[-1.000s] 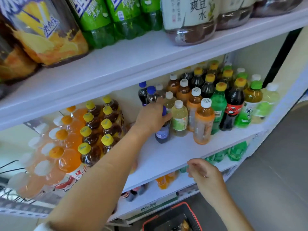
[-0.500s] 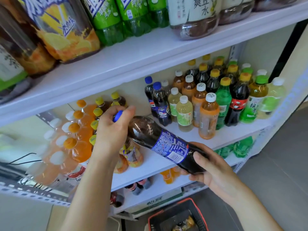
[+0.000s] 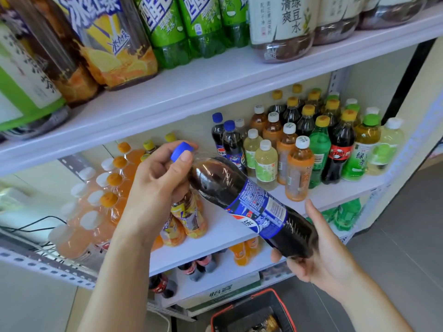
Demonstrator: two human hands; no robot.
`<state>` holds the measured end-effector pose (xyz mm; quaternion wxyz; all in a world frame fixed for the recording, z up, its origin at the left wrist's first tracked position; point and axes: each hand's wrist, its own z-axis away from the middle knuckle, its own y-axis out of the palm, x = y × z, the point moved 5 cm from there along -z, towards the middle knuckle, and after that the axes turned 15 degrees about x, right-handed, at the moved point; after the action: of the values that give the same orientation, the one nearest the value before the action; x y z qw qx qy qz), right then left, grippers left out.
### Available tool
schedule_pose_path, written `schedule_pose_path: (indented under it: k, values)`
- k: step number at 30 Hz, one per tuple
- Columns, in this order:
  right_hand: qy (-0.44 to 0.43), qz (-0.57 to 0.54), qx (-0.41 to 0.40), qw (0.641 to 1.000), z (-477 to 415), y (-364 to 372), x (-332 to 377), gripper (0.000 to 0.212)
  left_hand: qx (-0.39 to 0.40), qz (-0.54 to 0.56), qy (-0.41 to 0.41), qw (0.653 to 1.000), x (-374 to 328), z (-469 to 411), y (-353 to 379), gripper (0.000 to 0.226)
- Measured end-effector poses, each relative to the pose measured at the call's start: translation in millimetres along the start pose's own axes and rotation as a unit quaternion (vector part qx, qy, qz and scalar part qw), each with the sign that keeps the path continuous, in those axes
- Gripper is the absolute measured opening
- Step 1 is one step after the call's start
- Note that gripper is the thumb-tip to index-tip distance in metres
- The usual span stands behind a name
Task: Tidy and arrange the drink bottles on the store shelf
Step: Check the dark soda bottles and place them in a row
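A white metal store shelf (image 3: 215,226) with several levels fills the view, and a grey tiled floor lies at the lower right. Nearest the camera, a black basket with a red rim (image 3: 254,312) stands on the floor below the shelf. Just above it, the person holds a dark cola bottle (image 3: 242,200) in front of the middle level, tilted, with its blue cap (image 3: 181,150) up to the left and its base down to the right. The left hand (image 3: 158,185) is closed around the neck, the thumb lying beside the cap. The right hand (image 3: 321,257) cups the base from below, its fingers wrapped under the bottle.

Behind the left hand, orange soda bottles (image 3: 105,202) and yellow-labelled tea bottles (image 3: 189,216) stand on the middle level. Further right on the same level, two blue-capped cola bottles (image 3: 227,142) stand beside rows of tea and green drinks (image 3: 318,144). On the top level, large bottles (image 3: 191,27) stand in a row.
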<state>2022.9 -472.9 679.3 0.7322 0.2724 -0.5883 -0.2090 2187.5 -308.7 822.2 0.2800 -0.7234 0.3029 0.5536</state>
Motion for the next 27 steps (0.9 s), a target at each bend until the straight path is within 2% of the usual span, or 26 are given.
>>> schedule_pose_path:
  k: [4, 6, 8, 11, 15, 18, 21, 25, 27]
  values:
    - [-0.01, -0.012, 0.031, 0.999, -2.6, 5.2, -1.4, 0.083, -0.048, -0.041, 0.039, 0.997, -7.7, 4.4, -0.1, 0.022]
    - [-0.067, -0.026, 0.013, 0.997, -2.7, 6.1, 4.0, 0.076, -0.089, -0.045, 0.04, 0.994, -8.2, 6.8, -2.6, 0.026]
    - [-0.111, 0.017, 0.022, 0.993, 0.1, 10.6, 9.5, 0.065, -0.128, -0.065, 0.033, 0.989, -8.7, 8.7, -6.4, 0.037]
    - [-0.128, 0.034, 0.01, 0.991, 6.4, 14.0, 10.2, 0.058, -0.164, -0.107, 0.024, 0.98, -9.9, 9.6, -14.3, 0.039]
    - [-0.11, 0.026, 0.015, 0.993, 9.1, 23.2, 10.4, 0.066, -0.114, -0.13, 0.021, 0.985, -12.7, 12.0, -18.0, 0.031]
    - [-0.065, 0.041, -0.005, 0.997, 8.2, 22.5, 6.9, 0.064, -0.021, -0.066, 0.013, 0.998, -12.1, 16.6, -22.0, 0.026]
    - [-0.011, 0.027, -0.001, 1.0, 8.7, 17.9, 1.0, 0.075, 0.054, -0.02, 0.024, 0.998, -14.4, 19.7, -23.6, 0.034]
    - [0.012, 0.037, 0.048, 0.998, 7.8, 21.3, -2.1, 0.082, 0.017, -0.026, 0.047, 0.998, -18.7, 21.2, -21.9, 0.025]
    - [-0.018, 0.024, 0.063, 0.998, 5.9, 25.9, -0.5, 0.078, -0.02, -0.036, 0.052, 0.998, -20.6, 22.2, -21.4, 0.029]
